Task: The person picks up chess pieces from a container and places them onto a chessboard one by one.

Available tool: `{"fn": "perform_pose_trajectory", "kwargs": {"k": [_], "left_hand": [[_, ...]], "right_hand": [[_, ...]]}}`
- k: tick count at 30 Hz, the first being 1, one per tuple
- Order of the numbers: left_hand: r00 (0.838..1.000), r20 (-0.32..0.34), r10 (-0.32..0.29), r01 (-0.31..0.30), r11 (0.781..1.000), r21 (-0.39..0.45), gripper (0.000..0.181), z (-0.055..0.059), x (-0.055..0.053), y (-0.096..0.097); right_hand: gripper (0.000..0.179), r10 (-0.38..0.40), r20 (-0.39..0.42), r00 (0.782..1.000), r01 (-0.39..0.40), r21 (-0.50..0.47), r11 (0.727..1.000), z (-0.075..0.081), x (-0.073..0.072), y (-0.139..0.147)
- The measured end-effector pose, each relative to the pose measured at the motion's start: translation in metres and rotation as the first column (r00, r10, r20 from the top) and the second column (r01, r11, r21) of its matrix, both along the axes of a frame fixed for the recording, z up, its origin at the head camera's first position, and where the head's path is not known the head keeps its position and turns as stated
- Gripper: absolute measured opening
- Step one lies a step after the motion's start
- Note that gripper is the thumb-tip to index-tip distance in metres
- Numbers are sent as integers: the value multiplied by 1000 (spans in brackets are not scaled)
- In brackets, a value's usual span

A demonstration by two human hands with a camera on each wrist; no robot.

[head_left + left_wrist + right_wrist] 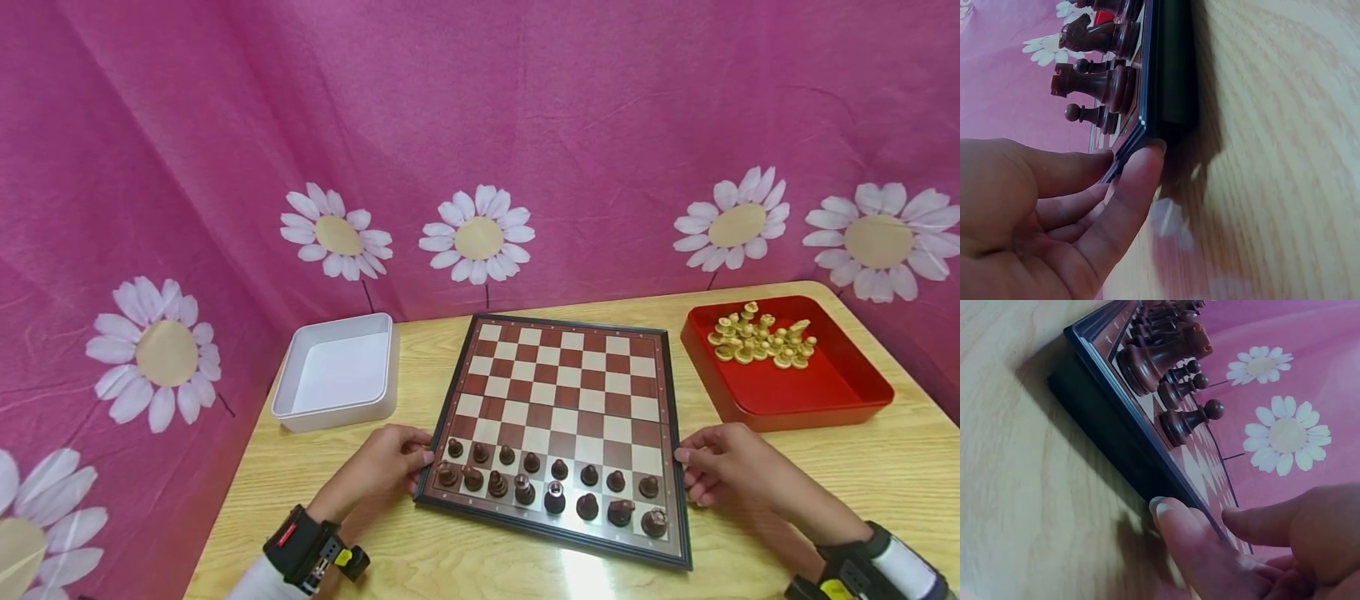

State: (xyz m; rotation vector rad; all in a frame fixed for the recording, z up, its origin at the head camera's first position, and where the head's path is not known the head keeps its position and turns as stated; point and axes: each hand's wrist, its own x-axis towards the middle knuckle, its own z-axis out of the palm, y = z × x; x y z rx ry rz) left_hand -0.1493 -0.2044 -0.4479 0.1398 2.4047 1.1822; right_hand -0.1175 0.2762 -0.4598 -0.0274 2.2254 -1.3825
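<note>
Brown-and-white, the chessboard [561,379] lies on the table [397,542] between left hand [386,462] and right hand [726,462] in the head view. Left wrist: thumb [1075,172] and finger [1129,200] pinch it; right wrist: apparently likewise, other fingers partly hidden.

Hands [384,461] holding chessboard [567,375], dark pieces [555,500] standing

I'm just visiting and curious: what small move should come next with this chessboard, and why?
Perhaps turn the chessboard slightly, keeping it level: the left hand and right hand hold opposite sides, it lies askew on the table, and dark pieces stand on it.
</note>
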Motion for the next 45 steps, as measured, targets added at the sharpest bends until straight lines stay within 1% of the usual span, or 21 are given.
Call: {"fn": "perform_pose_trajectory", "kwargs": {"k": [3, 7, 13, 19, 22, 29, 34, 40, 45], "left_hand": [[1000, 5, 3, -3, 1000, 4, 20, -1, 0, -1], [999, 28, 16, -17, 1000, 22, 20, -3, -1, -1], [999, 51, 3, -6, 998, 67, 17, -6, -3, -3], [995, 99, 8, -16, 996, 88, 15, -8, -4, -5], [994, 109, 9, -19, 996, 92, 14, -8, -3, -5], [993, 117, -10, -2, 995, 104, 13, -8, -2, -6], [991, 136, -12, -3, 994, 111, 12, -8, -1, -7], [989, 147, -3, -13, 994, 108, 11, -9, 2, -7], [986, 168, -4, -20, 989, 145, 11, -11, 5, -8]], "right_hand": [[32, -11, 6, 1000, 11, 3, 1000, -3, 0, -1], [26, -32, 24, 999, 32, 5, 999, -7, 1, -4], [27, -29, 41, 999, 30, -27, 999, -9, 1, -3], [26, -23, 69, 997, 26, -44, 999, -9, 0, -2], [24, -19, 79, 997, 23, -46, 999, -10, -1, -2], [22, 8, 69, 998, -5, -40, 999, -8, -4, -2], [21, 1, 69, 998, -1, -14, 1000, -6, -6, -3], [22, -8, 71, 997, 10, -29, 1000, -7, -10, -4], [22, -22, 78, 997, 24, -26, 999, -7, -12, -4]]}}
